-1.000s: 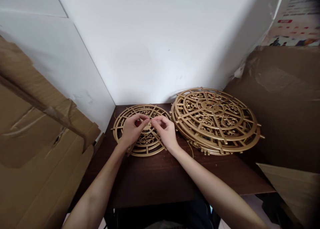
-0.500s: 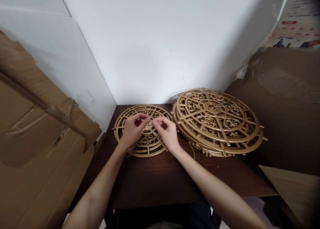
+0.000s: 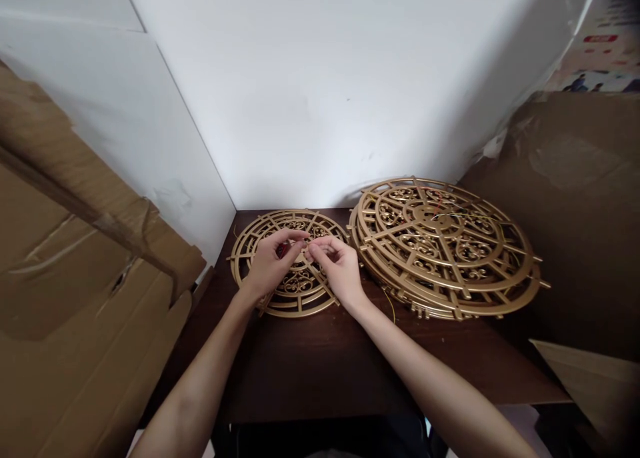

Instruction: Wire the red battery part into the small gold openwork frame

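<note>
A round gold openwork panel (image 3: 300, 305) lies flat on the dark brown table, below both hands. Over its centre, my left hand (image 3: 275, 261) has thumb and fingertips pinched together; something small and red shows behind its fingers. Close beside it, my right hand (image 3: 339, 265) is also pinched, its fingertips almost meeting those of the left. What either pinch holds is too small to make out. To the right sits a stack of similar gold panels (image 3: 440, 298), with thin red and yellow wires on top.
Cardboard (image 3: 75, 298) stands along the left side, and a large cardboard box (image 3: 580, 231) is at the right. A white wall (image 3: 325, 98) rises behind the table (image 3: 320, 378). A thin yellow wire (image 3: 392, 305) curls out between the panel and the stack.
The whole view has shifted slightly, so the stack appears further right. Both hands remain pinched over the panel's centre, with their fingertips a little closer together.
</note>
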The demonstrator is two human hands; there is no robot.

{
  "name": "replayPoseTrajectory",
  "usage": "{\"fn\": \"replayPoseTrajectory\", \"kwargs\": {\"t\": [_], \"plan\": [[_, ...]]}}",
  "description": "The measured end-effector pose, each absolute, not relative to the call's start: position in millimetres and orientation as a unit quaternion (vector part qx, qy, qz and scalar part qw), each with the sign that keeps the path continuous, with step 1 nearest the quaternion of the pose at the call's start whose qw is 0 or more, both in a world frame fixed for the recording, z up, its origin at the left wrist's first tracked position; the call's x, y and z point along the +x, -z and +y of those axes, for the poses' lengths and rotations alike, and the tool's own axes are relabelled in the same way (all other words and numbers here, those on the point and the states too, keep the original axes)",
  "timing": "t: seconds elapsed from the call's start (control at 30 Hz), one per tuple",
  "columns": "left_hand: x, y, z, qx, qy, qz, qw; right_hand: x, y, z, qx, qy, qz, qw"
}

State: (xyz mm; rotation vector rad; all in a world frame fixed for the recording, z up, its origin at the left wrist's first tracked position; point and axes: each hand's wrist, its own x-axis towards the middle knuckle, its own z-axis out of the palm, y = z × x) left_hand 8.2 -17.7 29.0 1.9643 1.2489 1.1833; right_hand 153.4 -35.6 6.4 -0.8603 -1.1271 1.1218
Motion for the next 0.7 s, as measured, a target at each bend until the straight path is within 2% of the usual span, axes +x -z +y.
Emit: {"fn": "replayPoseTrajectory", "kwargs": {"t": [0.7], "plan": [[9.6,-30.9,-19.8,0.748,-0.425,0.438,0.262,153.8,-9.0,-36.8,-0.383,-0.459,-0.503,0.624]]}}
